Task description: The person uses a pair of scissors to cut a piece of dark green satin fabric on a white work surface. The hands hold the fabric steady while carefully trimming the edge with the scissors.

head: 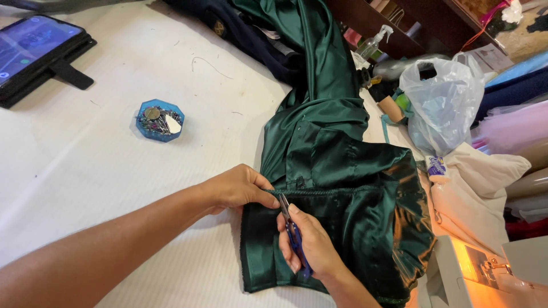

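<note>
My right hand (311,244) is closed around small blue-handled snips (292,231), blades pointing away at the gathered seam (311,193). That seam runs left to right; my left hand (238,187) pinches its left end on the green satin garment (337,165).

Lit tablet screen (28,43) top left; white plastic bag (442,100) right.

We see both our forearms bare to the frame's edge, with no sleeves on them. Our left hand (237,187) lies toward nine o'clock, our right hand (311,242) toward six o'clock. The fingernails we can see are short and unpainted.
</note>
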